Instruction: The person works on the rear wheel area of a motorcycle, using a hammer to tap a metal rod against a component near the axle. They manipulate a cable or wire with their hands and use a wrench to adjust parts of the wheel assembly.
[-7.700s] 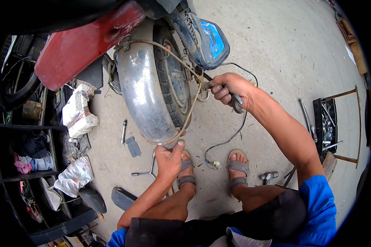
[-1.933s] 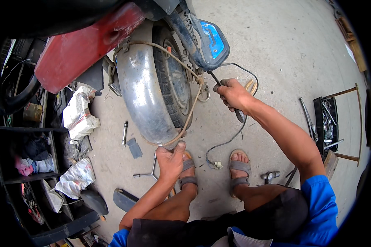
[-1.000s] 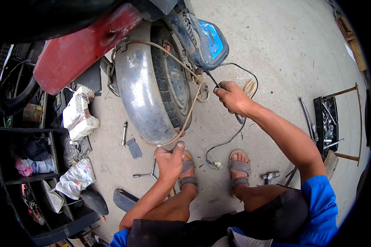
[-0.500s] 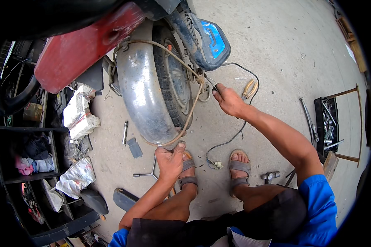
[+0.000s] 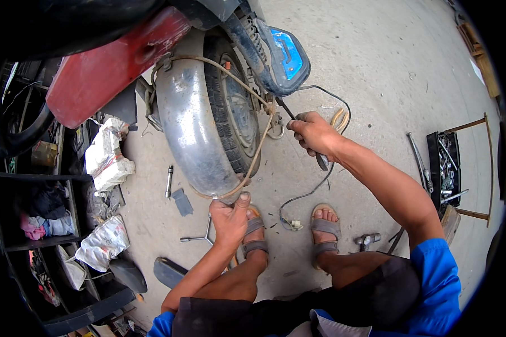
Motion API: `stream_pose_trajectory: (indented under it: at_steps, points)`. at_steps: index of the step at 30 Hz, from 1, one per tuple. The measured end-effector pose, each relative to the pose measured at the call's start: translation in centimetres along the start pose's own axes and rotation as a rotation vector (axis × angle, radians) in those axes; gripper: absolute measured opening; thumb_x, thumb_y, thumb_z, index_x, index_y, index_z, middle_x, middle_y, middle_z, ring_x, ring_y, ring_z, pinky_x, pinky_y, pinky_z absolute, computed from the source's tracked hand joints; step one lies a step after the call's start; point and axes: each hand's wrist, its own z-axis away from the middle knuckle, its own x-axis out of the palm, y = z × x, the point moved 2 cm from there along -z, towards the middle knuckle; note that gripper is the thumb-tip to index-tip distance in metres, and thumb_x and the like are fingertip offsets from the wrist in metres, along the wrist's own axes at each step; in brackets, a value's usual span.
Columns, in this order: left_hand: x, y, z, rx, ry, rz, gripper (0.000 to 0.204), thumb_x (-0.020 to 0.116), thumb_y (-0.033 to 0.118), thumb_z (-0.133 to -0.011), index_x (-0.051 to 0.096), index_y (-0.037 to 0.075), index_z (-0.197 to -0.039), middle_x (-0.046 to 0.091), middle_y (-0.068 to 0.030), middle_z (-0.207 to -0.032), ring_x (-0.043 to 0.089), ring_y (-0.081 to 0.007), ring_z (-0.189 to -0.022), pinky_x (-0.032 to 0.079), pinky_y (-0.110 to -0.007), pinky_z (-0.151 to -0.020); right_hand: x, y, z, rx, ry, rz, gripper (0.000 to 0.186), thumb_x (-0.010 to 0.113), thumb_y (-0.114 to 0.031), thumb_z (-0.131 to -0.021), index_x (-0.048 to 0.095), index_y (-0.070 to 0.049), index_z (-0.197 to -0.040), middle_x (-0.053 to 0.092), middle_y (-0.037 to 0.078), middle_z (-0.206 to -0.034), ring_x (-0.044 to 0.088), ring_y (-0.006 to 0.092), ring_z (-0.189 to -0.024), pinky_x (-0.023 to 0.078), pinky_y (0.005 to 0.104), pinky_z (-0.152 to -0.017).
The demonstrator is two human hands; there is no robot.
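Observation:
A scooter's rear wheel (image 5: 234,118) has a scuffed silver mudguard (image 5: 186,129), with a tan cord (image 5: 259,148) looped around it. My left hand (image 5: 229,221) is closed on the mudguard's lower edge, its thumb up beside the cord; its fingertips are partly hidden. My right hand (image 5: 315,135) grips a dark metal wrench (image 5: 322,161), whose thin shaft points up to the axle area below the blue footrest (image 5: 285,55). Orange-handled pliers (image 5: 339,119) lie on the floor just behind that hand, near a black cable (image 5: 301,199) with a white plug.
A red body panel (image 5: 101,78) overhangs at upper left. Black cluttered shelving (image 5: 39,241) and white foam pieces (image 5: 108,157) line the left. A socket toolbox (image 5: 444,165) and hammer (image 5: 367,241) lie right; a Y-wrench (image 5: 199,238) and socket bar (image 5: 169,181) lie near my feet.
My right hand and wrench sit lower than 7.7 seconds ago. Since half a second ago they have shifted slightly up, partly covering the pliers. My left hand has barely moved.

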Motion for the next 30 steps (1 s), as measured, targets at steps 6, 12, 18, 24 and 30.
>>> stream_pose_trajectory:
  at_steps: [6, 12, 18, 24, 30]
  points:
    - [-0.1, 0.0, -0.1, 0.001, 0.003, -0.028, 0.047, 0.076, 0.039, -0.094, 0.067, -0.002, -0.116, 0.067, -0.0078, -0.118, 0.057, -0.0176, -0.112, 0.042, -0.036, -0.102, -0.3, 4.5, -2.9, -0.447, 0.175, 0.577, 0.029, 0.050, -0.026, -0.106, 0.051, 0.004, -0.106, 0.059, 0.033, -0.084, 0.057, 0.0540, -0.081, 0.044, 0.0549, -0.073]
    - [-0.2, -0.1, -0.2, 0.012, 0.006, -0.037, 0.048, 0.075, 0.041, -0.094, 0.068, -0.003, -0.114, 0.067, -0.0084, -0.118, 0.057, -0.0183, -0.112, 0.043, -0.037, -0.101, 0.6, 3.1, -2.5, -0.340, 0.116, 0.469, 0.023, 0.050, -0.021, -0.105, 0.052, 0.002, -0.104, 0.058, 0.019, -0.073, 0.056, 0.0358, -0.062, 0.044, 0.0464, -0.056]
    - [-0.1, -0.1, -0.1, 0.017, 0.005, -0.053, 0.051, 0.074, 0.043, -0.094, 0.068, -0.004, -0.113, 0.066, -0.0083, -0.117, 0.057, -0.0181, -0.110, 0.043, -0.036, -0.100, -0.7, -4.3, -0.8, 0.309, -0.181, -0.608, 0.016, 0.050, -0.012, -0.102, 0.054, 0.002, -0.096, 0.046, -0.002, -0.073, 0.038, 0.0006, -0.054, 0.028, 0.0165, -0.041]
    - [0.0, 0.1, -0.1, 0.017, 0.008, -0.043, 0.051, 0.075, 0.043, -0.094, 0.067, -0.003, -0.113, 0.066, -0.0078, -0.116, 0.057, -0.0173, -0.109, 0.043, -0.035, -0.099, 0.3, -1.7, 0.7, 0.058, 0.026, -0.018, 0.021, 0.051, -0.019, -0.104, 0.055, -0.001, -0.093, 0.046, -0.001, -0.074, 0.041, 0.0085, -0.055, 0.037, 0.0267, -0.044]
    - [0.0, 0.0, -0.1, -0.004, 0.009, -0.037, 0.051, 0.075, 0.043, -0.094, 0.067, -0.003, -0.114, 0.066, -0.0076, -0.116, 0.057, -0.0168, -0.108, 0.043, -0.035, -0.099, 0.6, 3.8, -2.8, -0.467, 0.224, 0.539, 0.029, 0.051, -0.025, -0.106, 0.054, 0.004, -0.100, 0.058, 0.017, -0.072, 0.055, 0.0327, -0.062, 0.046, 0.0463, -0.060]
